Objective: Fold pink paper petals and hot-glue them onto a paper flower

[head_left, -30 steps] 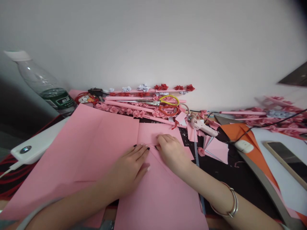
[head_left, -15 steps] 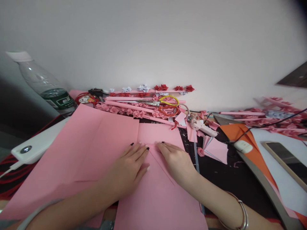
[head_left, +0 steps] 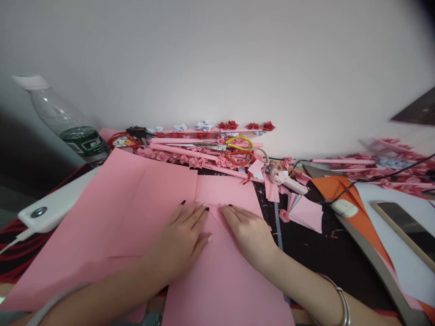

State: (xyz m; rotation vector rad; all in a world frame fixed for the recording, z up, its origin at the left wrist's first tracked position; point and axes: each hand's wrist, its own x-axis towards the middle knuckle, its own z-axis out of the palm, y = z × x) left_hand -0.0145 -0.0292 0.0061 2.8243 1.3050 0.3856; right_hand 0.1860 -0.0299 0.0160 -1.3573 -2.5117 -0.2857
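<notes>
Both hands press on a sheet of pink paper (head_left: 227, 290) that lies in front of me and has a folded corner (head_left: 215, 216) near its upper middle. My left hand (head_left: 185, 233) lies flat with its fingers spread, the fingertips at the left end of that fold. On the fold's right side rests my right hand (head_left: 249, 231), fingers stretched out, palm down, covering part of the flap. A larger pink sheet (head_left: 118, 213) with crease lines spreads out on the left, partly under my left forearm.
Paper flowers (head_left: 197, 160), pink paper sticks (head_left: 185, 151) and scissors (head_left: 239, 144) lie along the wall. A glue gun (head_left: 285, 177) is right of them. A water bottle (head_left: 73, 122) and white power bank (head_left: 56, 203) stand left; a phone (head_left: 404, 226) lies right.
My right hand has shifted slightly left and covers more of the folded flap. My left hand has barely moved, and the things around look the same.
</notes>
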